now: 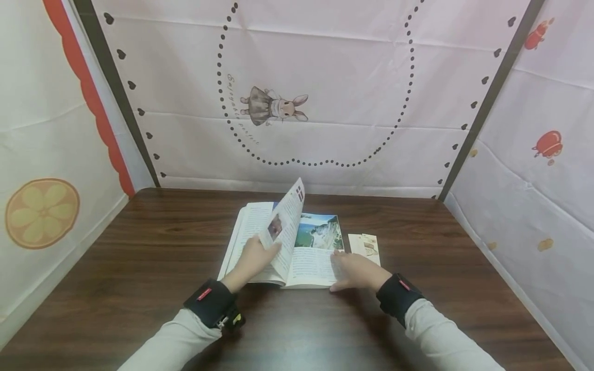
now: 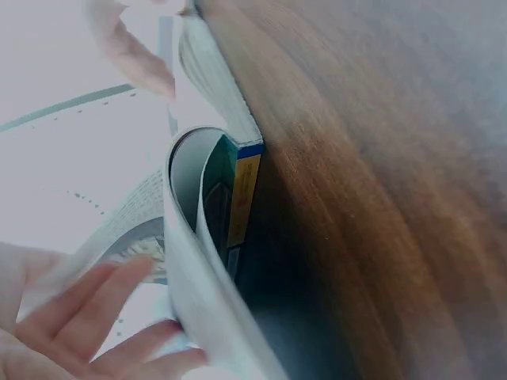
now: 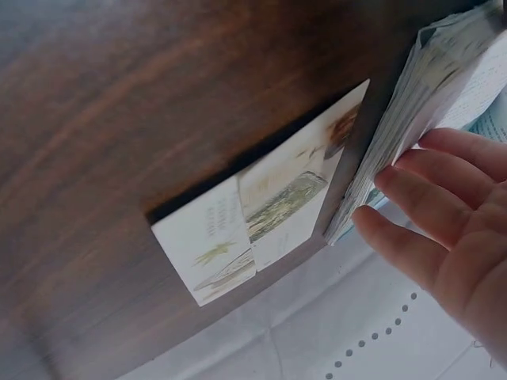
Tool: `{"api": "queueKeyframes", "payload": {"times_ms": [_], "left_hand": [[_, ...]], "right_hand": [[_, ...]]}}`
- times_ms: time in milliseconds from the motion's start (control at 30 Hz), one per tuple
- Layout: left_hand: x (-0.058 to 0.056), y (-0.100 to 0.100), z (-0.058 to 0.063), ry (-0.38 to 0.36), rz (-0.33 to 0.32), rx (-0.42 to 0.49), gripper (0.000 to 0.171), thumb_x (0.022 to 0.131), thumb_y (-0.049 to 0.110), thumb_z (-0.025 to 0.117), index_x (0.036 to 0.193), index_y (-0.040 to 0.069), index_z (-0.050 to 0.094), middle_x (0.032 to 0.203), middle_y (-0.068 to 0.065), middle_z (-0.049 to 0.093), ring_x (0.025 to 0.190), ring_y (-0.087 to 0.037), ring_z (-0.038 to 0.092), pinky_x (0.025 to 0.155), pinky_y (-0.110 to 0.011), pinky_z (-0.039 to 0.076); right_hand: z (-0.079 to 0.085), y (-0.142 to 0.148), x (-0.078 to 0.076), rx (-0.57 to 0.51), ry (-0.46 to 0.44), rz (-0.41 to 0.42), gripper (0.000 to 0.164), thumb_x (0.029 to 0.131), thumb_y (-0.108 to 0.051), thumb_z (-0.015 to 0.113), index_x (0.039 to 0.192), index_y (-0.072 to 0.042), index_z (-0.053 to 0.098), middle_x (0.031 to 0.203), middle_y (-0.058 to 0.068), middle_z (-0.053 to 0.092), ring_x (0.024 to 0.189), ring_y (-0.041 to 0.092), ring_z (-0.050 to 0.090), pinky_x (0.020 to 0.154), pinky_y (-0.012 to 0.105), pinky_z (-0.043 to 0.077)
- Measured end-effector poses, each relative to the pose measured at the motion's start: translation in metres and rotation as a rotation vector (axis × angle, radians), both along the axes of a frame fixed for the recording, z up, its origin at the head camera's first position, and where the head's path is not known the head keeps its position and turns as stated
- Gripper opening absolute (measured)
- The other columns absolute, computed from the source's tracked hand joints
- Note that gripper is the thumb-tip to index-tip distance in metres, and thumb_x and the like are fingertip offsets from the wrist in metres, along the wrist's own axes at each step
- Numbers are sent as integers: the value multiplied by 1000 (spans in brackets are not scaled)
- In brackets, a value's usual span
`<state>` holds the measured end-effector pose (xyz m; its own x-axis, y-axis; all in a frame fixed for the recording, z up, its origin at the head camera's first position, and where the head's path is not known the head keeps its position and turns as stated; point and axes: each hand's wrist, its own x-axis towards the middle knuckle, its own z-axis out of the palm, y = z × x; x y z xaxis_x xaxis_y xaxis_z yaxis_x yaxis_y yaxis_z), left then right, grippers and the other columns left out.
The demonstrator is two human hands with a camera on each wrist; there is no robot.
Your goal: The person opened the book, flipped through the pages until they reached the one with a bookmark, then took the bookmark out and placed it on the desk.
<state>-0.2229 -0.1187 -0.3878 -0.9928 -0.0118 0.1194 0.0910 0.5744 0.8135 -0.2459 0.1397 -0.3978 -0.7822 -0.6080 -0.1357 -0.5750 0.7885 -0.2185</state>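
Note:
An open book [image 1: 306, 268] lies on the table, with a page [image 1: 290, 226] standing upright near its middle. My left hand [image 1: 252, 260] is over the left half, its fingers loosely extended against the raised page. In the left wrist view, blurred left fingers [image 2: 103, 317] overlap a picture on the page, beside the curved leaves. My right hand [image 1: 355, 270] rests at the right edge of the book, thumb near the lower corner. Its fingertips [image 3: 388, 176] touch the page edges in the right wrist view. Two printed cards [image 3: 253, 214] lie partly overlapped beside the book.
The brown wooden table [image 1: 162, 247] extends around the book. Printed cloth walls [image 1: 325, 103] enclose its back and sides. The cards lie just right of the book, close to the right hand.

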Motion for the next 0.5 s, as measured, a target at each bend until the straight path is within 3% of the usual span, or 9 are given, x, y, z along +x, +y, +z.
{"api": "queueKeyframes", "payload": {"times_ms": [100,167,200,300,400,433,500], "left_hand": [[0,-11,3,76,84,74,30,90,13,57,111,-8,60,90,-21,69,71,-22,65,61,-27,49],[3,-18,4,139,120,46,37,90,11,58,123,-7,55,105,-25,67,87,-30,66,75,-35,53],[4,-22,4,170,124,8,45,90,11,58,131,-4,49,103,-26,67,85,-33,66,73,-37,52],[7,-29,0,258,123,-195,64,89,10,61,146,7,32,106,-25,65,91,-38,63,78,-47,51],[8,-30,-5,316,98,-446,70,87,11,65,147,18,32,113,-24,59,107,-43,55,83,-54,48],[8,-29,-6,327,85,-517,70,85,10,67,146,21,35,127,-25,53,122,-47,45,92,-61,42],[10,-25,-6,349,6,-653,67,83,5,67,142,25,43,142,-26,39,135,-53,24,98,-71,28]], "right_hand": [[3,-1,-1,11,-17,-9,80,74,-42,77,133,4,49,138,20,50,130,33,47,106,45,38],[5,-1,-2,16,-37,-16,80,74,-41,77,134,4,48,139,20,49,130,33,47,107,45,38],[5,-1,-2,17,-47,-15,80,74,-40,77,134,4,47,139,21,48,130,34,46,107,46,37],[7,0,-2,34,-61,-10,81,76,-41,76,135,5,46,141,22,46,130,35,46,106,47,38],[7,2,-4,50,-66,-2,80,77,-42,74,136,4,45,141,22,45,130,36,46,106,47,38],[7,3,-4,52,-65,1,79,78,-42,74,136,4,45,141,22,45,130,36,46,105,47,38],[7,4,-5,42,-62,12,76,78,-40,74,134,4,47,140,22,47,127,37,48,104,48,39]]}}
